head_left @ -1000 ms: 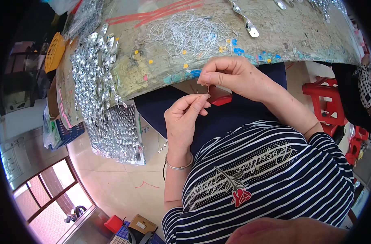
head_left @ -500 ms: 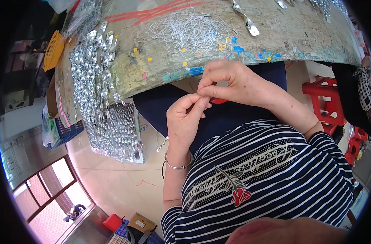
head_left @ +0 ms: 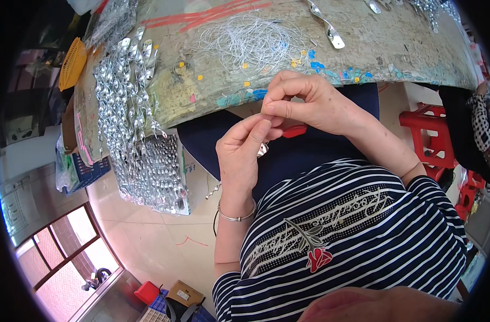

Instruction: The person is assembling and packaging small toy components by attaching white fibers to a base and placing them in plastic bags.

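Observation:
Just off the table's front edge, my two hands meet above my lap, fingertips close together. My left hand point(head_left: 242, 153) is closed in a pinch, thumb against the fingers. A small shiny silver piece point(head_left: 262, 149) shows just under its fingers; whether it is gripped or hanging cannot be made out. My right hand point(head_left: 312, 104) pinches thumb to forefinger right above the left fingertips. Whatever lies between the fingertips is too small to tell. A loose tangle of thin whitish thread point(head_left: 250, 43) lies on the table beyond.
Strings of twisted silver strips point(head_left: 124, 91) hang over the left edge of the worn table point(head_left: 395, 53). One twisted silver strip point(head_left: 330, 35) lies at the back. A yellow basket point(head_left: 72, 63) stands at the far left, a red stool point(head_left: 424, 131) at the right. Cartons sit on the floor.
My hands have shifted slightly, the right one up and away from the left fingertips. The silver piece now shows beneath the left fingers, where it was hidden before.

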A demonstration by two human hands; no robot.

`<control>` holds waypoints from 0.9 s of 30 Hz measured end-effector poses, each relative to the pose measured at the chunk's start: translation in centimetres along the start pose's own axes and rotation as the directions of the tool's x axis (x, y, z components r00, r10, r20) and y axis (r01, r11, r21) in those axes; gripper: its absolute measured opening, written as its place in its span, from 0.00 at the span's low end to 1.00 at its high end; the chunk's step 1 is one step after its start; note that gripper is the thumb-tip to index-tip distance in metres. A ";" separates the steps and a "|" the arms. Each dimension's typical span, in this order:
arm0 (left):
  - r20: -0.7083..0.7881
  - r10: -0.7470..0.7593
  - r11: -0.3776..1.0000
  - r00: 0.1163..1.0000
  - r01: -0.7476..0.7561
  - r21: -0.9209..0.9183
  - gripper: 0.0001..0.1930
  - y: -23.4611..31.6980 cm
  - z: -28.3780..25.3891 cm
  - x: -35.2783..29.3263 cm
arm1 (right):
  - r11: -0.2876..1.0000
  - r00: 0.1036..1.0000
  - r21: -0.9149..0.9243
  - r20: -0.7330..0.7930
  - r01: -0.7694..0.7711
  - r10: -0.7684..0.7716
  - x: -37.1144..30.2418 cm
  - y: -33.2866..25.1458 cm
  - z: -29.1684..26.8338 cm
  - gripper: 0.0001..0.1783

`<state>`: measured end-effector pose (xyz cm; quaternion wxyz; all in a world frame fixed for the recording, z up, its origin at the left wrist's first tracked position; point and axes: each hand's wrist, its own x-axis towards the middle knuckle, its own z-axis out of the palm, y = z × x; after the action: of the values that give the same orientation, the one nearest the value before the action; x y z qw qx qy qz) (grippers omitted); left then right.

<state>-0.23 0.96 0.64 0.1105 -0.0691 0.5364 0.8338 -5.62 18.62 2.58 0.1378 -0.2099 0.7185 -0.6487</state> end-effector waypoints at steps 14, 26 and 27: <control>-0.005 0.033 0.998 0.999 -0.033 0.050 0.06 -0.1 -0.3 -0.2 | 0.984 0.991 0.120 -0.007 -0.129 0.131 -0.6 0.4 -0.2 0.10; 0.041 -0.008 0.998 0.999 0.006 0.058 0.06 0.2 -0.3 -0.4 | 0.963 0.983 0.199 0.049 -0.182 0.176 -0.6 0.0 -0.1 0.09; 0.042 -0.009 0.998 0.999 0.007 0.058 0.06 0.1 -0.4 -0.4 | 0.963 0.983 0.199 0.049 -0.183 0.177 -0.6 0.0 -0.1 0.09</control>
<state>0.11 0.53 0.69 0.1269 -0.0504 0.5576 0.8188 -5.16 19.01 2.53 0.2277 -0.1386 0.6626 -0.7000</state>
